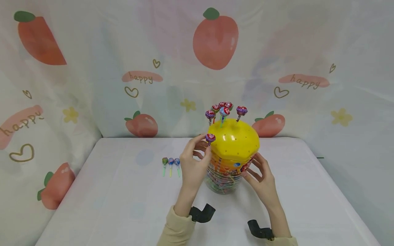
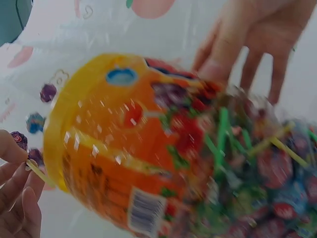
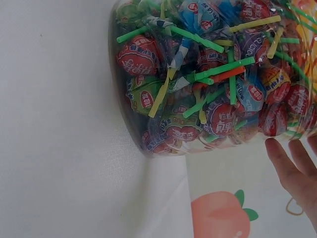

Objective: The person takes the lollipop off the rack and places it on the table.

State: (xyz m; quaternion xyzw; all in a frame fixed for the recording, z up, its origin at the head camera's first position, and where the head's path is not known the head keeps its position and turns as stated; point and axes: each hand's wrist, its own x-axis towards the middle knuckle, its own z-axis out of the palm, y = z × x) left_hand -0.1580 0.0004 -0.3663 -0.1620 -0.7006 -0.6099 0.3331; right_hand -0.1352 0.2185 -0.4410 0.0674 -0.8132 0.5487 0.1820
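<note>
Pinches a purple-and-red lollipop (image 1: 210, 138) between thumb and finger of the left hand (image 1: 194, 164), head upward, just beside the left edge of a yellow lid (image 1: 235, 136). Tops with this lid a clear jar (image 1: 223, 181) full of wrapped candy, upright on a white table (image 1: 123, 201). Rests the right hand (image 1: 264, 184) against the jar's right side, with thumb and fingers spread apart and only loosely bent. Shows several standing lollipops (image 1: 241, 111) on the lid, mostly toward its back left. Has three loose lollipops (image 1: 171, 161) lying in a row left of the left hand. Faces a pale backdrop (image 1: 178, 41) printed with fruit and hearts.
</note>
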